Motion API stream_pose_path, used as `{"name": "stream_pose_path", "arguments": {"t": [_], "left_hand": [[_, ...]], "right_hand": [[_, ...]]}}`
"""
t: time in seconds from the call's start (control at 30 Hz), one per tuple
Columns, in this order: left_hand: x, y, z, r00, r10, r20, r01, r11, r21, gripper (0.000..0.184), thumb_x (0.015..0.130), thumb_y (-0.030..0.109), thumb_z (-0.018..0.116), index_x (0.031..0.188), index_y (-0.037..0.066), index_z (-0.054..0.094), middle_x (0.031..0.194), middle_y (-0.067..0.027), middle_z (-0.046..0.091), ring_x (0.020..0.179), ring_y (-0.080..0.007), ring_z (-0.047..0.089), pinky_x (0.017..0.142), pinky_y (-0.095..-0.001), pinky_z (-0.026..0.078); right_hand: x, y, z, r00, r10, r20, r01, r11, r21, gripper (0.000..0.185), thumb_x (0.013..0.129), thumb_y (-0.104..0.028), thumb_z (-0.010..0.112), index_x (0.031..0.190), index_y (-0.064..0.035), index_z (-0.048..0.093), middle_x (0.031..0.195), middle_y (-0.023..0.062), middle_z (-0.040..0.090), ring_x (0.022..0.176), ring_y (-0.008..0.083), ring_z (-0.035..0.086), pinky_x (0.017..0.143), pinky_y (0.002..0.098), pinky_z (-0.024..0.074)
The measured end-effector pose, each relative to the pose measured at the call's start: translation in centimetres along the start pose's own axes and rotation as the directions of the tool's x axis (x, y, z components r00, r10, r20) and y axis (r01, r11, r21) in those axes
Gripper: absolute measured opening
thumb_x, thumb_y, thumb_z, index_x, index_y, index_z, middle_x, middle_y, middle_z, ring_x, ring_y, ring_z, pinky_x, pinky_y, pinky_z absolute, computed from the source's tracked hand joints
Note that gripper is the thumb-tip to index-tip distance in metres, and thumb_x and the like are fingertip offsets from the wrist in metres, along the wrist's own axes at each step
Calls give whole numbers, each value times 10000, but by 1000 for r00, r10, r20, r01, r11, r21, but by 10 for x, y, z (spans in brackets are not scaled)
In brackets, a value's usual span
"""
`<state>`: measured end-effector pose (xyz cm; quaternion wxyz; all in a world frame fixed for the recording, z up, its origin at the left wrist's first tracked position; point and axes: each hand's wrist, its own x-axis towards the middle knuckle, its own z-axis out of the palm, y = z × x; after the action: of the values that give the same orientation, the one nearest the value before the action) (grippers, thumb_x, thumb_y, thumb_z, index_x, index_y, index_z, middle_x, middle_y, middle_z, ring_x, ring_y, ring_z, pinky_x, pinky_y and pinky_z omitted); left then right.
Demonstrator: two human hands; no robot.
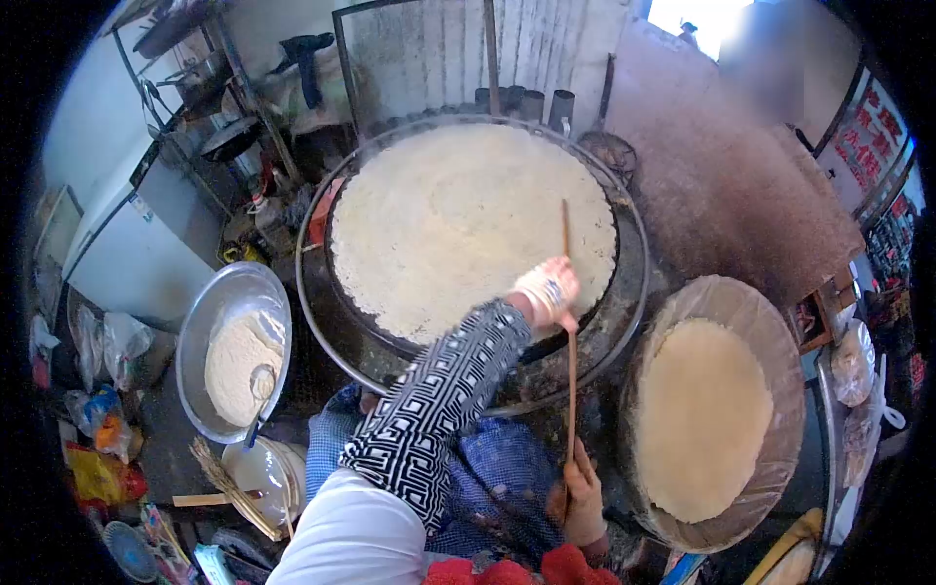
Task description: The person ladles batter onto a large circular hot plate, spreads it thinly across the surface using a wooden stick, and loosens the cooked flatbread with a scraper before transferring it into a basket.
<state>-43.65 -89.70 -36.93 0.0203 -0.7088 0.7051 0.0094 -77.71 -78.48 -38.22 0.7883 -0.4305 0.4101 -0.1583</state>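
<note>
My left hand [548,291], in a pale glove that leaves fingers bare, grips a long thin wooden stick [572,390] around its middle. The patterned sleeve of that arm reaches across the near edge of a big round griddle [363,330]. At the bottom, my right hand [584,499] is closed around the stick's lower end. The stick's far tip lies over a wide, pale flatbread [458,224] that covers most of the griddle. Whether the tip touches the flatbread, I cannot tell.
Left of the griddle stands a metal basin [194,366] of pale batter with a ladle [260,390]. Below it, a straw brush [229,483] rests across a white bucket [292,466]. At right, a lined round basket [780,370] holds flatbread [697,419]. A metal ring [639,292] surrounds the griddle.
</note>
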Motion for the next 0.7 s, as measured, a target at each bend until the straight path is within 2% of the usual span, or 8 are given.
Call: {"name": "stream_pose_path", "arguments": {"t": [0.03, 0.07, 0.17, 0.27, 0.37, 0.53, 0.67, 0.7], "left_hand": [[-3, -19, -1, 998, -50, 37, 51, 999, -10, 968, 640, 673, 658, 1257, -57, 503, 1353, -261, 473, 1366, -405, 332, 1152, -461, 238], [-10, -36, 9, 995, -100, -18, 100, 995, -3, 989, 624, 671, 658, 1275, -57, 498, 1348, -261, 477, 1360, -410, 335, 1149, -465, 242], [-37, -80, 12, 981, -194, 1, 194, 981, 27, 1006, 623, 674, 648, 1291, -59, 485, 1340, -263, 479, 1358, -418, 331, 1148, -470, 241], [-71, -105, 3, 962, -274, 18, 273, 962, 14, 984, 630, 675, 638, 1277, -52, 493, 1328, -261, 484, 1353, -420, 335, 1148, -468, 240], [-112, -130, 6, 936, -352, -4, 351, 936, -23, 902, 683, 629, 668, 1258, -52, 526, 1381, -250, 456, 1380, -396, 308, 1166, -450, 202], [-195, -153, 15, 891, -454, -35, 454, 891, -1, 892, 670, 578, 699, 1287, -25, 478, 1384, -226, 445, 1376, -387, 312, 1165, -450, 214], [-265, -150, 25, 837, -535, -114, 534, 845, -40, 916, 647, 562, 715, 1295, -32, 459, 1380, -249, 437, 1368, -398, 318, 1154, -463, 233], [-279, -149, 32, 824, -553, -122, 556, 831, -8, 940, 632, 566, 725, 1292, -46, 456, 1376, -253, 439, 1359, -399, 330, 1148, -469, 238]], "right_hand": [[8, -17, 10, 998, 28, 59, -30, 999, 29, 570, 951, -248, 573, 1464, -93, 381, 689, -18, 502, 488, 67, 464, 430, 243, 373], [19, -22, 14, 991, 66, 120, -76, 993, 88, 572, 946, -246, 578, 1464, -103, 384, 665, -27, 501, 447, 82, 425, 415, 252, 356], [41, -38, 28, 958, 180, 223, -207, 973, 105, 573, 940, -254, 587, 1458, -107, 393, 655, -26, 496, 421, 87, 396, 406, 240, 329], [69, -26, 33, 897, 216, 385, -272, 958, 97, 605, 947, -337, 605, 1480, -215, 348, 541, -22, 392, 418, 91, 356, 401, 255, 288], [80, -20, 62, 882, 212, 422, -233, 973, -2, 552, 953, -300, 600, 1457, -197, 397, 552, -26, 397, 425, 85, 362, 407, 253, 299], [78, -1, 109, 878, 204, 433, -200, 978, -56, 495, 946, -196, 598, 1417, -117, 468, 619, -51, 456, 426, 58, 396, 399, 237, 334], [67, 14, 130, 883, 178, 435, -47, 955, -293, 535, 912, -144, 626, 1421, -116, 462, 687, -41, 515, 436, 57, 424, 388, 240, 339], [65, 18, 133, 877, 168, 450, -6, 941, -339, 529, 914, -144, 628, 1413, -82, 461, 800, -37, 547, 523, 48, 452, 450, 230, 370]]}}
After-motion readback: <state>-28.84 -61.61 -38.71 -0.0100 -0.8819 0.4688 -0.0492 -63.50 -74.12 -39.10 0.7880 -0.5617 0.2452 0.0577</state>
